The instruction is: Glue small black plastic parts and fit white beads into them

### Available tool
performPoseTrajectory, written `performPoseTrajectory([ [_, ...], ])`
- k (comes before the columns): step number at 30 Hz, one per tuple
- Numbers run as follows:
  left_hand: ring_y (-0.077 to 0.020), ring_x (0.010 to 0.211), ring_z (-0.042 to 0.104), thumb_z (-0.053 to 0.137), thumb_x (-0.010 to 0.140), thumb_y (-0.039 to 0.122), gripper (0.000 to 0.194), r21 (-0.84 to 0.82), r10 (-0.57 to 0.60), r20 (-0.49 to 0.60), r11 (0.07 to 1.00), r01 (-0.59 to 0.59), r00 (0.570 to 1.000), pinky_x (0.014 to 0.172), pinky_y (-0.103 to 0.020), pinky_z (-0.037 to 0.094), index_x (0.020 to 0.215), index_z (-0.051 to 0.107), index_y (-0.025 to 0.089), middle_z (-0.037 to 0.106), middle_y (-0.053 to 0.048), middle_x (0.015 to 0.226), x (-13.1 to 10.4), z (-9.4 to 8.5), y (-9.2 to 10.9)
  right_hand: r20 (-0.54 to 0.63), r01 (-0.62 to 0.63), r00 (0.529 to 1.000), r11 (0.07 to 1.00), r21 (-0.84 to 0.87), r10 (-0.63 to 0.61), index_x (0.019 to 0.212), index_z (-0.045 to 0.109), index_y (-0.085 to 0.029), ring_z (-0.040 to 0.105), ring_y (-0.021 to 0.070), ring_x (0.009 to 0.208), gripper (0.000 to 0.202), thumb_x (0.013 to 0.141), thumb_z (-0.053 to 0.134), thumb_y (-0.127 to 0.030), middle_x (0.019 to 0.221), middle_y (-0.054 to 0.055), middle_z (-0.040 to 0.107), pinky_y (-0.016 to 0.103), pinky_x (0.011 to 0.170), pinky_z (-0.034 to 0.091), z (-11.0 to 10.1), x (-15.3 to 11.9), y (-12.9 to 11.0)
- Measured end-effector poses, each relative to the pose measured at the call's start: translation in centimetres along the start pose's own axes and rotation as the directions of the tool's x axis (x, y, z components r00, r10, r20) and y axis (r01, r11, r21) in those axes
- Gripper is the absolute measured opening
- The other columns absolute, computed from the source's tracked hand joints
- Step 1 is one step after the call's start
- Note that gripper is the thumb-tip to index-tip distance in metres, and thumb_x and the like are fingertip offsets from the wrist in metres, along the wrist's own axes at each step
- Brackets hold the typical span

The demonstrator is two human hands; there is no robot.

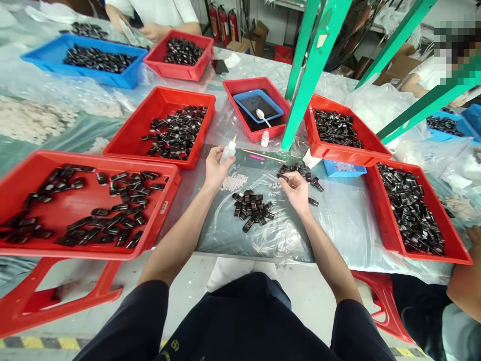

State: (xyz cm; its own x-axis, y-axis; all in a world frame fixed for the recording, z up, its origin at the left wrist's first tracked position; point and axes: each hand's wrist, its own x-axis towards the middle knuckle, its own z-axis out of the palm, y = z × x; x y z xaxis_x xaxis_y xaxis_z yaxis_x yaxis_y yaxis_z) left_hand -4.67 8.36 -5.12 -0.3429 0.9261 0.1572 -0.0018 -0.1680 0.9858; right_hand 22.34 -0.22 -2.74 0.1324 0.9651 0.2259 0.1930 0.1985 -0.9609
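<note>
My left hand (218, 168) is closed round a small translucent squeeze bottle (228, 152) with a yellowish needle tip pointing up. In my right hand (296, 189) a small black plastic part (282, 177) is pinched between thumb and fingers. Below and between the hands lies a pile of similar black parts (251, 208) on the plastic-covered table. A second loose group of black parts (315, 181) sits beside and beyond my right hand. Tiny whitish pieces (236, 181) are scattered close to my left hand. A pink stick (256, 157) and a thin wooden stick lie just beyond.
Red trays (171, 200) of black parts stand on both sides. Ahead is a red tray (240, 118) holding a blue tray and a white spoon (263, 118), with a small white bottle (265, 139) in front. A green post (300, 90) rises right of it. Other people sit around.
</note>
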Motion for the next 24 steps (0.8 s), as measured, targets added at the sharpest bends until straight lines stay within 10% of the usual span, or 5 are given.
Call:
performPoseTrajectory([
  [12,-0.0254,0.107,0.077,0.09,0.057,0.024,0.052,0.073,-0.021,-0.006,0.997,0.021,1.0,0.108,-0.042,0.056,0.104,0.067,0.019,0.08,-0.009,0.107,1.8,-1.1,-1.4,0.013,-0.022,1.0,0.993,0.119,0.02,0.095,0.064,-0.024,0.066,0.0173,0.065,0.043,0.082,0.08,-0.062,0.087,0.003,0.073,0.032,0.062,0.053,-1.0,1.1,0.4],
  [19,-0.0287,0.124,0.076,0.087,0.073,0.043,0.048,-0.175,0.072,-0.128,0.98,-0.094,0.989,0.114,-0.044,0.056,0.113,0.075,0.018,0.082,-0.015,0.125,1.7,-2.4,2.2,-0.055,0.029,0.998,0.995,0.099,-0.024,0.093,0.068,-0.022,0.05,0.0117,0.057,0.035,0.082,0.08,-0.053,0.08,0.0,0.066,0.029,0.057,0.045,-1.1,1.3,0.2],
  [24,-0.0264,0.108,0.082,0.088,0.075,0.043,0.043,-0.424,0.016,0.003,0.905,-0.013,1.0,0.094,-0.036,0.065,0.109,0.079,0.017,0.084,-0.015,0.121,1.1,-2.9,5.2,-0.075,-0.006,0.997,0.991,0.137,0.017,0.093,0.07,-0.022,0.06,0.015,0.065,0.033,0.08,0.082,-0.049,0.085,0.003,0.072,0.027,0.053,0.044,-1.2,1.3,0.4],
])
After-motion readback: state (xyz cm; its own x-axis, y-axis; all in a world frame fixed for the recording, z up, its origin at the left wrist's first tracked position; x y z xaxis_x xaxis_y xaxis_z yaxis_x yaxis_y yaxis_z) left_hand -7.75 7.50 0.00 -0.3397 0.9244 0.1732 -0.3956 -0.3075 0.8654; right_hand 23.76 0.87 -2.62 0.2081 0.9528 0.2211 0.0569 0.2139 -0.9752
